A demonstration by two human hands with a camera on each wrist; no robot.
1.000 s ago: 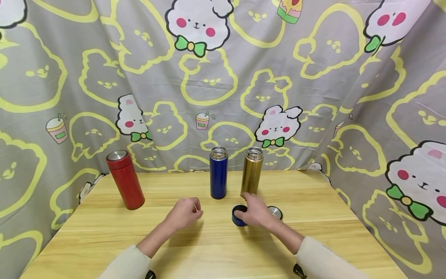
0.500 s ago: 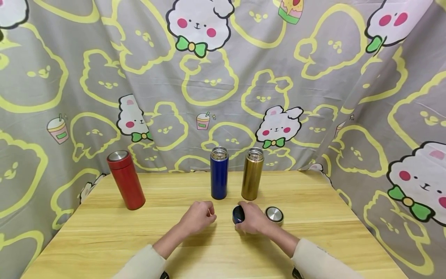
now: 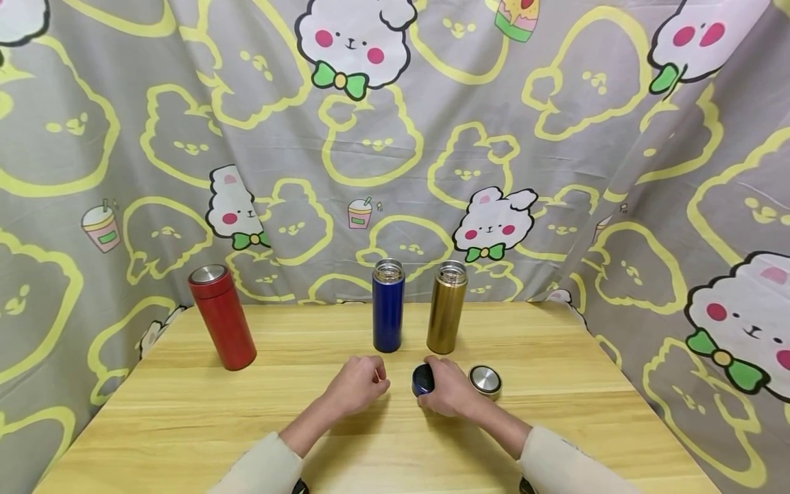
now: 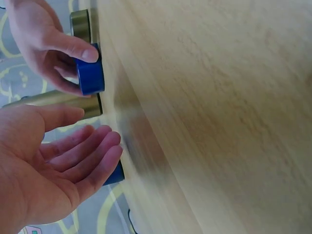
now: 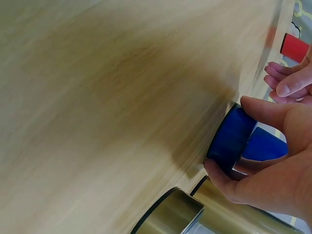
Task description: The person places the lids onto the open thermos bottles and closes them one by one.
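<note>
My right hand (image 3: pixel 449 387) pinches a small round blue bottle lid (image 3: pixel 422 381) between thumb and fingers. The lid sits at the tabletop, and the right wrist view shows its blue side wall (image 5: pixel 229 139) between the fingertips. To its left, my left hand (image 3: pixel 358 384) hovers with loosely bent fingers and nothing in them. Behind the hands stands a blue thermos bottle (image 3: pixel 387 315) without a lid, its steel neck exposed. Beside it is a gold thermos bottle (image 3: pixel 446 315), also uncapped. A gold lid (image 3: pixel 485 381) with a steel disc facing up lies right of my right hand.
A red thermos (image 3: pixel 225 319) with its lid on stands at the left rear of the wooden table (image 3: pixel 345 446). A grey patterned curtain (image 3: pixel 345 158) hangs behind the table and along both sides.
My right hand has closed around the blue lid, covering more of its right side. My left hand has moved right, closer to the lid. The bottles have stayed in place.
</note>
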